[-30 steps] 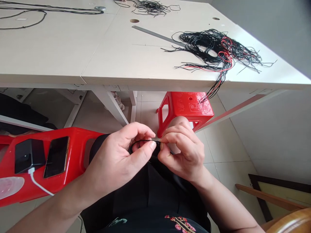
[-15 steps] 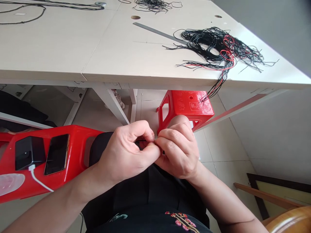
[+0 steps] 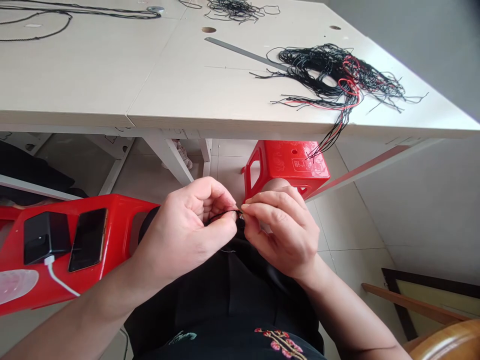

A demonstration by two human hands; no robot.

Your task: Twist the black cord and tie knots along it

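Observation:
Above my lap, my left hand [image 3: 195, 225] pinches a thin black cord [image 3: 221, 215] between thumb and fingers. Close beside it on the right, my right hand [image 3: 283, 227] is closed with its fingertips pinched at the cord's end, where a tiny yellowish bit shows. The fingertips of both hands are a small gap apart. Part of the cord is hidden inside my left hand. On the white table [image 3: 180, 95] lies a big bundle of black cords [image 3: 318, 62] with some red ones, its loose ends hanging over the front edge.
A metal ruler [image 3: 243, 51] lies partly under the bundle. More black cords [image 3: 236, 9] are at the back. A red stool [image 3: 292, 162] stands below the table. At the left, another red stool [image 3: 123, 215] holds a phone [image 3: 88, 239] and a black box [image 3: 45, 237] with a white cable.
My hands have moved slightly apart, and more of the black cord shows between them. My right hand's fingers have loosened from a tighter curl. The view has shifted slightly.

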